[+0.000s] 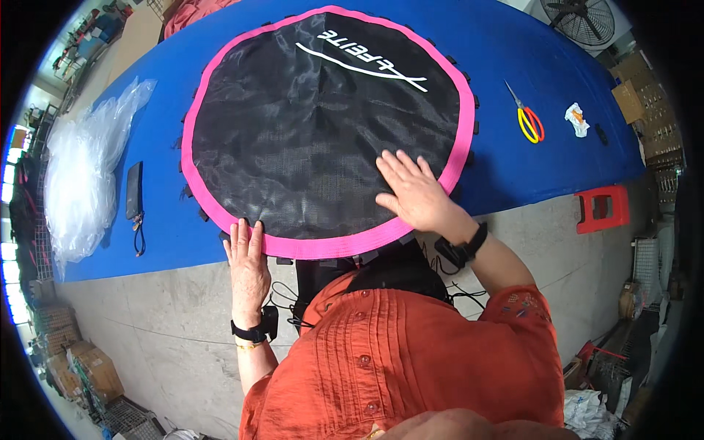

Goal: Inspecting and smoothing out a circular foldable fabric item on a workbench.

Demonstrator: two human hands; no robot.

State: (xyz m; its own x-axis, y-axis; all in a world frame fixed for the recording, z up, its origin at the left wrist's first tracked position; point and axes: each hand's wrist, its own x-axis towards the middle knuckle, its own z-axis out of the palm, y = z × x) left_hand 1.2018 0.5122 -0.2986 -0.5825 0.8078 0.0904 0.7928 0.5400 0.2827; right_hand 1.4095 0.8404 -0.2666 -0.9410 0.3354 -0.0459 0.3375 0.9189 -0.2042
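Note:
A round black mesh mat (315, 139) with a bright pink border and small black tabs around its edge lies spread on the blue table, white lettering toward its far right. My left hand (248, 260) rests at the near left edge, its fingertips lying on the pink border. My right hand (416, 192) lies flat on the black mesh near the right front edge, fingers stretched out and thumb apart. Neither hand grips anything. Slight creases run across the middle of the mesh.
On the blue table (506, 176) lie scissors (529, 123) with yellow and red handles, a crumpled white wrapper (577, 121), a dark pouch (134, 192) with a strap, and clear plastic bags (84, 176). A red stool (603, 209) and a fan (579, 20) stand beyond.

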